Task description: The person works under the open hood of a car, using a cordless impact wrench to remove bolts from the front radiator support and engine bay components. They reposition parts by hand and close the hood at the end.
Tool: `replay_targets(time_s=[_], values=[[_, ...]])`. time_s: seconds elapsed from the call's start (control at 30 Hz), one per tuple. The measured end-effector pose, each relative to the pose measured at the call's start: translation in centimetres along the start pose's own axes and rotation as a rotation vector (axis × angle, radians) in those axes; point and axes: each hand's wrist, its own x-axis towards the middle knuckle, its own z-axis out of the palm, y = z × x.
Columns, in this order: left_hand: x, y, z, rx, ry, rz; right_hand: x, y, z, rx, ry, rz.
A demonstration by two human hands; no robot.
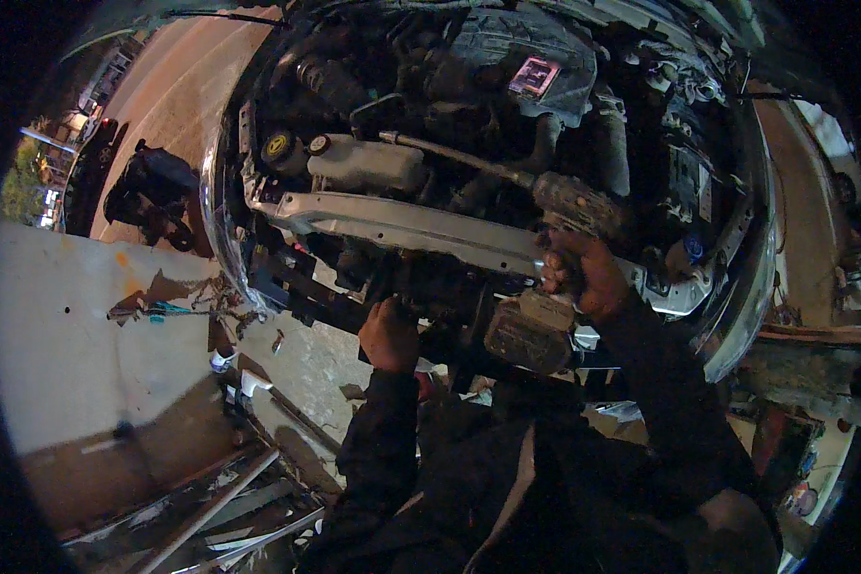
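My right hand (pixel 591 273) is wrapped around the handle of a worn, dirty cordless power driver (pixel 584 203), whose bulky battery hangs below the fist. From the driver's nose a long extension bar (pixel 459 156) runs left over the engine bay, ending near a whitish plastic reservoir (pixel 368 165). Lower and to the left, my left hand (pixel 389 335) is closed at the dark front edge of the car; what its fingers hold is hidden. Between the hands and the engine lies the pale metal front crossbeam (pixel 421 230).
A yellow-marked cap (pixel 277 146) sits left of the reservoir. A lit phone-like device (pixel 534 77) rests on the engine cover (pixel 488 43). Metal strips (pixel 210 507) lie at lower left, near a pale panel (pixel 86 325). A black object (pixel 153 191) stands beside the car.
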Motion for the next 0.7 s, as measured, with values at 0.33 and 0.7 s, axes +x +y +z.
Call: replay_targets(time_s=[0.33,0.7], values=[[-0.3,-0.5,0.5,-0.034,0.039,-0.01,1.6,-0.9,2.1,-0.206,0.048,-0.094],[-0.2,0.2,-0.1,-0.066,0.019,-0.024,0.7,-1.0,1.1,-0.84,0.175,-0.426]])
